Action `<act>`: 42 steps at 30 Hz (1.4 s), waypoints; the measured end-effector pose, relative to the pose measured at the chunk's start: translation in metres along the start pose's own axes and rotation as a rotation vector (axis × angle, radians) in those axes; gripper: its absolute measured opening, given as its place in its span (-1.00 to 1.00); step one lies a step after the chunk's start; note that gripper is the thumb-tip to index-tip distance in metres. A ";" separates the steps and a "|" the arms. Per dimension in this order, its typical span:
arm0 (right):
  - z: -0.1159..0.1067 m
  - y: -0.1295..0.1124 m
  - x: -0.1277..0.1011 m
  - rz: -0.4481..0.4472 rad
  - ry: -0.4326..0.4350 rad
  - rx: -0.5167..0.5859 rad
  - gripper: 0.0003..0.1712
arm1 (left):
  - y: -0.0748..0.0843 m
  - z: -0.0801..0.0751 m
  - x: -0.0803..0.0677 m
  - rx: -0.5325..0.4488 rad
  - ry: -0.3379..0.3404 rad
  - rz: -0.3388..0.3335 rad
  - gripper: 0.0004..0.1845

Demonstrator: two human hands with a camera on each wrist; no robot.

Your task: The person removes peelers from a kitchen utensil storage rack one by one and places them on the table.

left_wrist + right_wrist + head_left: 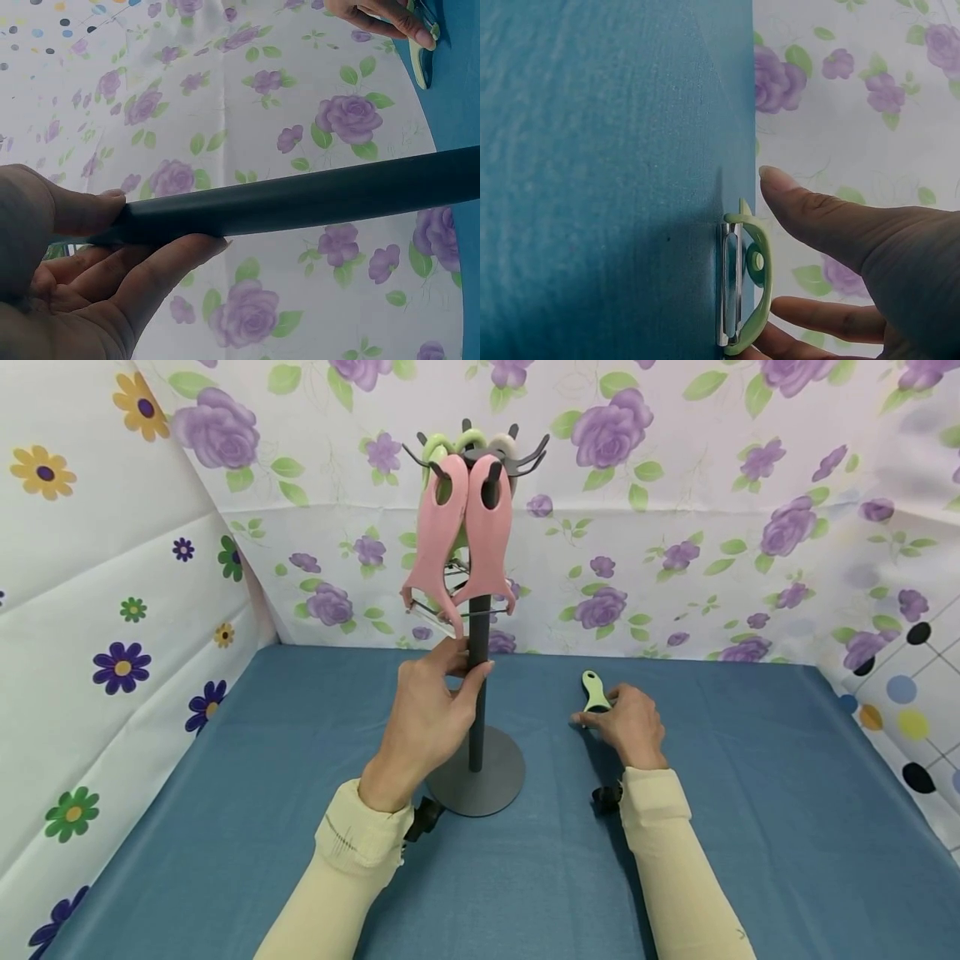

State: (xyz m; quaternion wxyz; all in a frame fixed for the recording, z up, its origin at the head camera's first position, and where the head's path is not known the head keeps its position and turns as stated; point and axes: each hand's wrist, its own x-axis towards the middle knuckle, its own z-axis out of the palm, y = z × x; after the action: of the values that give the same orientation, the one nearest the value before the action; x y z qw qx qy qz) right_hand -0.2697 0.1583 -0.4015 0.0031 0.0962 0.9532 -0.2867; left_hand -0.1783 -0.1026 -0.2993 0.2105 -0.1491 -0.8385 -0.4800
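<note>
- Two pink peelers [459, 539] hang top centre in the head view; left hand [423, 718] fingers grasp the stand pole [477, 693].
- Left wrist view: pole crosses mid-frame, pinched.
- Right wrist view: right hand [870, 259] fingers touch the green peeler [746, 289] on the desk [600, 172], lower centre; whether they grip it, I cannot tell.

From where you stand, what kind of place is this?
Probably a makeshift tabletop booth: floral sheets for walls, a blue cloth on the table, and a grey hook stand hung with pink peelers.
</note>
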 end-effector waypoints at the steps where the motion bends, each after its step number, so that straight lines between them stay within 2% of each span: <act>1: 0.000 0.000 0.000 0.000 0.004 0.000 -0.11 | 0.000 0.000 0.000 0.000 0.002 -0.002 -0.73; 13: -0.004 -0.005 0.000 -0.015 0.094 0.009 -0.13 | 0.000 0.000 0.000 0.015 0.027 0.015 -0.76; 20: -0.008 -0.007 -0.001 -0.041 0.122 0.023 -0.16 | -0.002 0.000 0.000 0.015 0.086 0.040 -0.82; 25: -0.010 -0.009 -0.003 -0.070 0.145 0.036 -0.18 | -0.003 -0.001 0.001 0.041 0.115 0.050 -0.73; 33: -0.017 -0.018 -0.009 -0.095 0.204 0.081 -0.19 | -0.004 -0.001 0.001 0.072 0.140 0.033 -0.74; 42: -0.026 -0.026 -0.014 -0.128 0.222 0.152 -0.24 | -0.005 0.000 0.000 0.034 0.167 0.004 -0.68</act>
State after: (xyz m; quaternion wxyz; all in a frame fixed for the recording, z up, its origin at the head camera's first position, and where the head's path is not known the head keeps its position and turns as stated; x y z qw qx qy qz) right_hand -0.2597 0.1488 -0.3644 -0.1278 0.0662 0.9274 -0.3452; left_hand -0.1803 -0.1052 -0.3032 0.2832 -0.1068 -0.8257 -0.4760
